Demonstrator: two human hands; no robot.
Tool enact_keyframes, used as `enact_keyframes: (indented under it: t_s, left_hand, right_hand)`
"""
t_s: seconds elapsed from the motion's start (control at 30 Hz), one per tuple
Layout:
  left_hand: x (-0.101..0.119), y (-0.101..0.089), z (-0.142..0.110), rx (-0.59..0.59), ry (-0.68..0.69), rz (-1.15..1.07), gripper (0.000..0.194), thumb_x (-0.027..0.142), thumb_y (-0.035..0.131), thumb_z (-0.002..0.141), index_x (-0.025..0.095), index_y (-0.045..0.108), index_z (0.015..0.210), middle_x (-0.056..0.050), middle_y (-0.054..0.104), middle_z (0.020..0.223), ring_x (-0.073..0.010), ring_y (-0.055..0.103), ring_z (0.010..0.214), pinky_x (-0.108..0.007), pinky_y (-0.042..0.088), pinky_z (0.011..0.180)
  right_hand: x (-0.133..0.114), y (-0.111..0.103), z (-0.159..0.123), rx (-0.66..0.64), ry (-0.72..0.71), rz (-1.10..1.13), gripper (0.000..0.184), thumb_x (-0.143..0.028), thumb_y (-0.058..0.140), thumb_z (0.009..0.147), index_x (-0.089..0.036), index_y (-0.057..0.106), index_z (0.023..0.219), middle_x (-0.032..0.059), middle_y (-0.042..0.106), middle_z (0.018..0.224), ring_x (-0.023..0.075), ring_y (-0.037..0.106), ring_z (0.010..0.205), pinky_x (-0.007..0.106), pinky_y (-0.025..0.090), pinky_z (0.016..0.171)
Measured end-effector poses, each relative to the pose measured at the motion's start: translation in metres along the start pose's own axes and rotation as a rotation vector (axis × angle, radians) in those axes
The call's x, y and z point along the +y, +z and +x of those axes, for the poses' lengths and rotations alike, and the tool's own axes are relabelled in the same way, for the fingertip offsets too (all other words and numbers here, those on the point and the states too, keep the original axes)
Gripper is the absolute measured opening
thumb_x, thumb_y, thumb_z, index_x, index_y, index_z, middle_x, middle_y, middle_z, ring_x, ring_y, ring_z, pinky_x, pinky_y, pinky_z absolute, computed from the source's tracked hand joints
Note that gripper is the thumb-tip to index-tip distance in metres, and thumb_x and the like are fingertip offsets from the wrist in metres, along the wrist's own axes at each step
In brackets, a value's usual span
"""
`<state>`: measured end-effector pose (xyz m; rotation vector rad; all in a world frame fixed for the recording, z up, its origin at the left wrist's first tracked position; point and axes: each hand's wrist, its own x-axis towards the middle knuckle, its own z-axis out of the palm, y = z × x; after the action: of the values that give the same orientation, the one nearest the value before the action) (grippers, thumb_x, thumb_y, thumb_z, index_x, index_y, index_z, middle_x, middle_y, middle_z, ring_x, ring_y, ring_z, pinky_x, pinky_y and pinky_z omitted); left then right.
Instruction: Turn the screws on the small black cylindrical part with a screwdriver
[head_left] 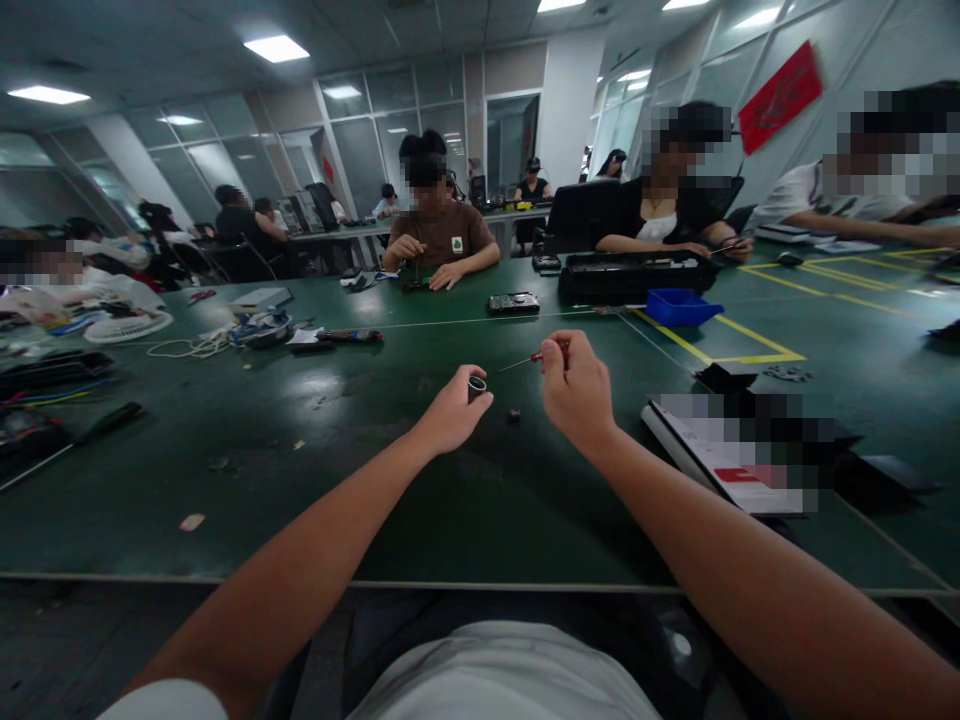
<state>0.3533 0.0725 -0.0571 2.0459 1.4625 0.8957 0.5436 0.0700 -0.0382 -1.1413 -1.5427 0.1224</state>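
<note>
My left hand [454, 408] is closed around a small dark cylindrical part [477, 385] with a pale rim, held just above the green table [315, 470]. To its right, my right hand [574, 385] pinches a thin screwdriver with a red handle [534, 357]; the metal shaft points left toward the part. A tiny dark piece [514, 415] lies on the table between the two hands.
A dark device with a white and red label [739, 450] lies right of my right hand. Farther off are a blue tray [679, 306], a black printer-like unit [634, 275], a circuit board [513, 302] and cables at the left. Several other people sit around the table.
</note>
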Motion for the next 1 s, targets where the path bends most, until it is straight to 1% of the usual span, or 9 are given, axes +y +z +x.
enact_keyframes:
  t_s: [0.1,0.17,0.27,0.43,0.53,0.63,0.73,0.87,1.0]
  left_hand:
    - [0.009,0.003,0.000,-0.086,0.018,0.080,0.030,0.039,0.066,0.087,0.019,0.059,0.108,-0.007,0.069,0.099,-0.0223,0.065,0.087,-0.036,0.052,0.078]
    - [0.012,0.006,0.002,-0.141,0.033,0.138,0.025,0.041,0.066,0.088,0.020,0.062,0.101,-0.008,0.070,0.095,-0.0234,0.065,0.086,-0.036,0.051,0.075]
    - [0.013,0.013,0.008,-0.199,0.078,0.231,0.022,0.036,0.064,0.090,0.020,0.065,0.105,-0.010,0.071,0.101,-0.0257,0.067,0.091,-0.037,0.051,0.077]
    - [0.012,0.025,0.020,-0.284,0.107,0.406,0.034,0.036,0.062,0.090,0.022,0.067,0.120,-0.011,0.070,0.105,-0.0279,0.067,0.090,-0.038,0.050,0.076]
    - [0.010,0.030,0.025,-0.341,0.094,0.458,0.030,0.036,0.062,0.089,0.022,0.070,0.114,-0.011,0.069,0.104,-0.0268,0.067,0.091,-0.036,0.050,0.077]
    - [0.006,0.031,0.027,-0.345,0.108,0.447,0.028,0.037,0.063,0.088,0.019,0.072,0.107,-0.011,0.069,0.106,-0.0244,0.066,0.093,-0.033,0.049,0.079]
    - [0.001,0.023,0.028,-0.319,0.092,0.334,0.029,0.037,0.064,0.088,0.018,0.072,0.109,-0.010,0.072,0.105,-0.0229,0.066,0.093,-0.033,0.049,0.081]
    - [-0.010,-0.001,0.027,-0.247,0.034,0.182,0.029,0.035,0.068,0.084,0.018,0.074,0.107,-0.010,0.073,0.107,-0.0234,0.065,0.096,-0.035,0.048,0.086]
    - [-0.030,-0.037,0.022,-0.177,-0.150,-0.048,0.034,0.036,0.067,0.084,0.018,0.074,0.111,-0.010,0.072,0.098,-0.0179,0.062,0.074,-0.031,0.046,0.068]
  right_hand:
    - [0.000,0.000,0.000,-0.003,-0.005,0.001,0.016,-0.036,0.041,0.099,-0.025,0.052,0.094,0.0039,0.068,0.080,0.0209,0.063,0.072,0.035,0.042,0.068]
    - [0.000,-0.001,0.000,-0.005,-0.003,0.004,0.016,-0.036,0.041,0.099,-0.025,0.052,0.094,0.0039,0.069,0.080,0.0211,0.063,0.072,0.035,0.042,0.069]
    - [0.000,-0.001,0.001,-0.010,-0.002,0.012,0.017,-0.036,0.041,0.099,-0.024,0.052,0.095,0.0045,0.069,0.082,0.0216,0.063,0.073,0.035,0.042,0.069]
    - [0.001,0.000,0.001,-0.013,-0.009,-0.003,0.017,-0.035,0.041,0.099,-0.024,0.053,0.096,0.0045,0.069,0.081,0.0213,0.063,0.073,0.034,0.042,0.068]
    - [0.001,0.001,0.001,-0.014,-0.010,-0.002,0.017,-0.035,0.041,0.099,-0.023,0.053,0.096,0.0038,0.069,0.080,0.0206,0.063,0.071,0.033,0.042,0.067]
    - [0.002,0.001,0.001,-0.008,-0.014,0.006,0.017,-0.035,0.041,0.098,-0.023,0.053,0.096,0.0034,0.068,0.078,0.0202,0.062,0.069,0.033,0.042,0.066]
    - [0.002,0.001,0.001,-0.006,-0.028,0.002,0.017,-0.035,0.041,0.098,-0.023,0.053,0.095,0.0036,0.068,0.078,0.0201,0.062,0.070,0.033,0.042,0.067]
    - [0.001,0.000,0.001,-0.020,-0.021,0.002,0.017,-0.034,0.042,0.098,-0.022,0.053,0.095,0.0040,0.068,0.078,0.0201,0.062,0.069,0.033,0.041,0.067]
    - [0.001,0.001,0.000,-0.041,-0.016,0.015,0.019,-0.036,0.041,0.099,-0.022,0.053,0.095,0.0038,0.067,0.077,0.0197,0.061,0.068,0.032,0.041,0.066]
